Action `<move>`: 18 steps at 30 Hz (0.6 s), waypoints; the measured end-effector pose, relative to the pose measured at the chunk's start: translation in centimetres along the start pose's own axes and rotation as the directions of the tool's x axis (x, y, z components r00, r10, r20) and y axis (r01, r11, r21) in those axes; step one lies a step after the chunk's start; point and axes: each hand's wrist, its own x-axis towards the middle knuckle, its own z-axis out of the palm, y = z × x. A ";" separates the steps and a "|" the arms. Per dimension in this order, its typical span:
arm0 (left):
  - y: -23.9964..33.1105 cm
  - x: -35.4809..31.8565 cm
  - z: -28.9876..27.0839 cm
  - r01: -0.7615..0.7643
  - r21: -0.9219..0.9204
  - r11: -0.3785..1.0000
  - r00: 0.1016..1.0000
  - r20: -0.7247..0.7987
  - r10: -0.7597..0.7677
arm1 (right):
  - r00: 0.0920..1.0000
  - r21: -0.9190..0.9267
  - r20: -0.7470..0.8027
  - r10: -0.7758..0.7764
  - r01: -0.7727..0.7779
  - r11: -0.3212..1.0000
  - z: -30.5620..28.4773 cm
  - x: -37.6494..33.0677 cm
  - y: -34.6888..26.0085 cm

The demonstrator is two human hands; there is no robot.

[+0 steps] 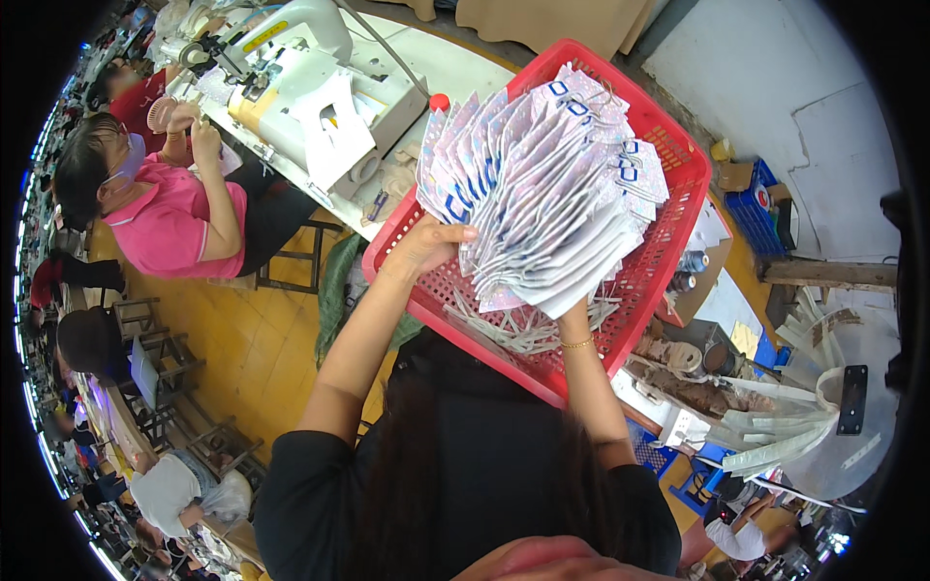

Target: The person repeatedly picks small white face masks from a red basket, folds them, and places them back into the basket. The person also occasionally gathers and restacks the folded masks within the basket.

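Note:
A thick, fanned-out bundle of pale pink and white fabric pieces [552, 184] with dark blue print is held over a red plastic basket [686, 184]. My left hand [431, 244] is closed on the bundle's near left edge, its thumb lying across the top and its other fingers out of sight. From below, my right hand [575, 321] reaches under the near right end and supports the bundle; its fingers are hidden by the pieces. Pale narrow strips [518, 327] lie in the near part of the basket.
A sewing machine [325, 116] stands on the white table at the left. Beyond it a person in a pink shirt [174, 228] sits on a stool. On the right are thread spools [683, 271], a blue crate [754, 218] and pale strips [790, 441] hanging by a clear bag.

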 end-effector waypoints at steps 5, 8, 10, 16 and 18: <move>0.2 0.2 0.4 0.067 0.016 0.998 0.997 -0.025 -0.067 | 0.997 -0.032 -0.011 -0.082 0.082 0.996 0.4 0.1 -0.8; 0.4 0.4 0.6 0.077 0.043 0.996 0.997 -0.012 -0.077 | 0.999 0.017 -0.029 0.025 -0.024 1.000 0.4 0.1 -1.8; 0.4 0.5 0.7 0.080 0.068 0.995 0.997 -0.021 -0.078 | 0.998 0.079 -0.051 0.048 -0.044 0.996 0.8 0.2 -2.4; 0.2 0.6 0.6 0.059 0.080 0.995 0.998 -0.025 -0.057 | 0.994 0.148 -0.063 0.091 -0.081 0.986 1.4 0.2 -3.4; 0.2 0.6 0.6 0.051 0.078 0.996 0.999 -0.023 -0.049 | 0.995 0.103 -0.031 0.100 -0.096 0.990 1.3 0.1 -3.4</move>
